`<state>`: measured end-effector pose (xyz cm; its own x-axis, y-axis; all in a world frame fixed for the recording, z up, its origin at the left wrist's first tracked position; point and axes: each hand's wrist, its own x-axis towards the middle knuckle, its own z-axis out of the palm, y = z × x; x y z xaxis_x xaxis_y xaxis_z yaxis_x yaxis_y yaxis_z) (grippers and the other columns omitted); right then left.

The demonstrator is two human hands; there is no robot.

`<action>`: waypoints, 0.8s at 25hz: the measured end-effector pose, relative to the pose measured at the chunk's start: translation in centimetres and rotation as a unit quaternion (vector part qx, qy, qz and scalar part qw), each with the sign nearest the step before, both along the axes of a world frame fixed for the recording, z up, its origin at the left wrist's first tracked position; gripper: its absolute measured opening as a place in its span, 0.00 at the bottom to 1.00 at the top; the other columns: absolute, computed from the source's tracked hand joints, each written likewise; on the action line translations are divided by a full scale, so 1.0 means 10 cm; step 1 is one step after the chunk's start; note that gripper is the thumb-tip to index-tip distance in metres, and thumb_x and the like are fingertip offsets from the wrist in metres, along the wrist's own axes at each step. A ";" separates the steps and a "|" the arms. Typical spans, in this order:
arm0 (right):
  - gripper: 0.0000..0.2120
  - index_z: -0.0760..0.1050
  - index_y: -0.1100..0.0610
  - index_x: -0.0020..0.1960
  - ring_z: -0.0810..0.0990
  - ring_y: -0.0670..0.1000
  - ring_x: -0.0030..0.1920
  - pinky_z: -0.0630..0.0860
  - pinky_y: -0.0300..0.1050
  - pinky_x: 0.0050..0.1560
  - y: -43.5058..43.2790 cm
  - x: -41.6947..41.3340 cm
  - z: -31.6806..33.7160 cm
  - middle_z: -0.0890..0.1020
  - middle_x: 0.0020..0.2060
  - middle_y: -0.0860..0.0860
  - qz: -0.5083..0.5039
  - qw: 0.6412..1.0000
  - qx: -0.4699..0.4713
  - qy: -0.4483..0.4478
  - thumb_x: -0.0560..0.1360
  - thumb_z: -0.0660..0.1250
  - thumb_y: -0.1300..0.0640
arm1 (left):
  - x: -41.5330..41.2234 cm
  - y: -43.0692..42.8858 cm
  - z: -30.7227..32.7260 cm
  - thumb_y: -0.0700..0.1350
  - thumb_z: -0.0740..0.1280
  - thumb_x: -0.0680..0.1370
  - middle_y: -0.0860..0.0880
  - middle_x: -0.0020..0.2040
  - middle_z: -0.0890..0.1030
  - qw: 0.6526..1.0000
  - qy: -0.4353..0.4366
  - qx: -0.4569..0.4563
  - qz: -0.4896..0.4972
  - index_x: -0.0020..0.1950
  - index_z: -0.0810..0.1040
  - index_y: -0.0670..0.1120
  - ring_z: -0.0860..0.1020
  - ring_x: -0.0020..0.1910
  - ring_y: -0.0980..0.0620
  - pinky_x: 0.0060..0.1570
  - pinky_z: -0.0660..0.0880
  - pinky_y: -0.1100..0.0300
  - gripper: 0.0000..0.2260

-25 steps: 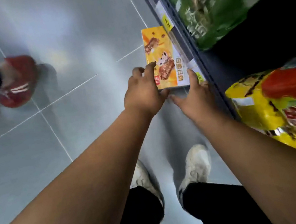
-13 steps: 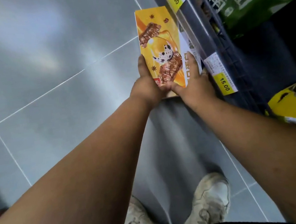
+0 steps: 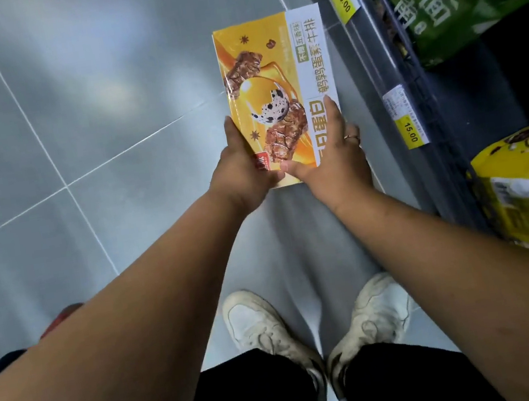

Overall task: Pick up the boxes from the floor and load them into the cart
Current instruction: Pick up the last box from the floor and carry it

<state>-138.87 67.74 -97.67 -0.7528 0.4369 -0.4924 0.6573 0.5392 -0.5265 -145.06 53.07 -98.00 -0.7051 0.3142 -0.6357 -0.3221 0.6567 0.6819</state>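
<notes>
Both hands clasp the box (image 3: 271, 72) at its near end, the left hand (image 3: 242, 172) curled round its left edge, the right hand (image 3: 335, 155) round its right. A second ago it lay on the floor (image 3: 90, 123); now it is lifted, beside the shelf rail (image 3: 367, 47). It is flat and orange-yellow with a white printed strip, picturing a speckled egg.

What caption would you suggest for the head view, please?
Left hand and right hand hold a flat yellow-and-white cardboard box above the grey tiled floor.
</notes>
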 end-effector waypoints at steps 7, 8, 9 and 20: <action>0.49 0.49 0.42 0.77 0.70 0.61 0.64 0.74 0.55 0.58 -0.25 0.15 1.62 0.64 0.68 0.58 0.034 0.999 -0.006 0.008 0.66 0.75 0.41 | 0.23 -0.29 1.72 0.46 0.77 0.66 0.52 0.65 0.77 0.998 0.055 -0.022 0.008 0.73 0.54 0.54 0.80 0.57 0.47 0.53 0.78 0.44 0.43; 0.49 0.49 0.42 0.77 0.69 0.62 0.66 0.73 0.55 0.59 -0.24 0.17 1.90 0.63 0.69 0.58 0.037 0.999 -0.001 0.009 0.66 0.75 0.40 | 0.27 -0.31 2.01 0.46 0.77 0.67 0.53 0.65 0.76 0.998 0.062 -0.014 0.011 0.73 0.54 0.53 0.79 0.57 0.47 0.54 0.78 0.44 0.42; 0.48 0.50 0.41 0.77 0.68 0.61 0.67 0.72 0.54 0.59 -0.23 0.20 2.19 0.62 0.70 0.58 0.040 0.999 0.005 0.011 0.66 0.75 0.40 | 0.31 -0.31 2.30 0.46 0.76 0.66 0.53 0.65 0.76 0.998 0.064 -0.002 0.015 0.72 0.55 0.53 0.79 0.58 0.48 0.53 0.78 0.44 0.42; 0.46 0.51 0.40 0.77 0.73 0.60 0.62 0.73 0.47 0.52 -0.10 0.49 5.37 0.64 0.69 0.59 0.057 0.996 0.008 0.073 0.67 0.74 0.38 | 0.61 -0.27 5.31 0.55 0.73 0.60 0.54 0.61 0.78 0.989 0.103 0.081 0.068 0.67 0.60 0.61 0.81 0.55 0.47 0.51 0.79 0.42 0.38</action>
<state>-133.92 66.71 -43.93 -0.8611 0.3519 -0.3671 0.5083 0.6155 -0.6023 -138.96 50.35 -44.92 -0.8574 0.2932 -0.4229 -0.2436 0.4927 0.8354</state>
